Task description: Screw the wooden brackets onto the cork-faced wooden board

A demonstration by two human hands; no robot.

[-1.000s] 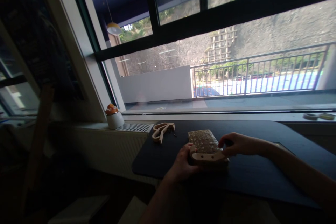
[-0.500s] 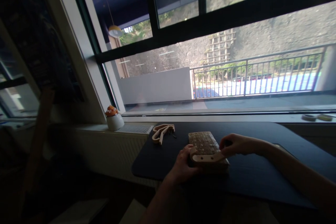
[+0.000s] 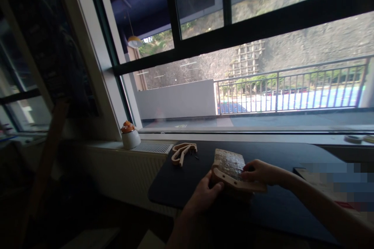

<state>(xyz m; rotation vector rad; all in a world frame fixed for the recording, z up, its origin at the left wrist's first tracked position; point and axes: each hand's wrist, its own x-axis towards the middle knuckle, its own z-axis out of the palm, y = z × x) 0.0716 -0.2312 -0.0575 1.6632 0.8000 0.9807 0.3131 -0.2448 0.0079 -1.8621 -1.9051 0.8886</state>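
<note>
A flat wooden block with a gridded top (image 3: 228,163) lies on a dark table mat (image 3: 181,183). A curved light-wood piece with small holes (image 3: 233,182) rests along its near edge. My left hand (image 3: 204,194) grips the near left corner of the block and curved piece, thumb on top. My right hand (image 3: 258,172) rests on the block's right side with its fingers curled onto the top. A second curved wooden piece (image 3: 183,150) lies apart at the mat's far left.
A small white pot with an orange lid (image 3: 129,135) stands on the sill beside a radiator grille (image 3: 152,148). Paper (image 3: 315,179) lies on the mat at the right. Small rings (image 3: 355,139) sit on the far right sill. A large window runs behind.
The view has shifted slightly. The block and curved piece have turned a little under my hands, and my right hand has slid further onto the block's top.
</note>
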